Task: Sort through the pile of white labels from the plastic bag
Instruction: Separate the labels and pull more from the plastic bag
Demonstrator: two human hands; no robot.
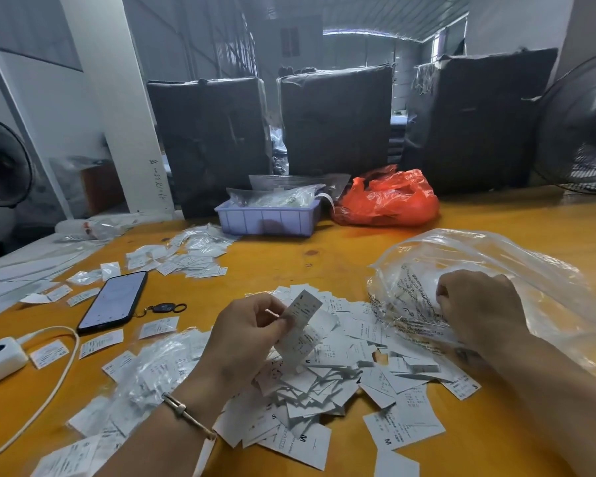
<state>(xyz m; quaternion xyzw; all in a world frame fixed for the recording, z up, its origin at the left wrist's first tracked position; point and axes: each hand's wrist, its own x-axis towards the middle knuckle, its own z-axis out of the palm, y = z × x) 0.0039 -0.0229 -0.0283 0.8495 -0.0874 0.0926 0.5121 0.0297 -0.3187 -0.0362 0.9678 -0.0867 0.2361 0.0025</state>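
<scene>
Clear plastic bag [516, 270] gripped by right hand [479, 308], left hand [245, 335] pinching white label [301, 325]

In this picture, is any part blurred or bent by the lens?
Head view: the wide lens bends the pillar and the edges; the left hand with its label is slightly motion-blurred; the plastic bag under the right hand shows pale glare; the pile of labels stays fairly sharp.

Head cam, looks fwd/down, near table [289, 256].

Bare forearms, thin gold bracelet [188, 415] on left wrist
</scene>
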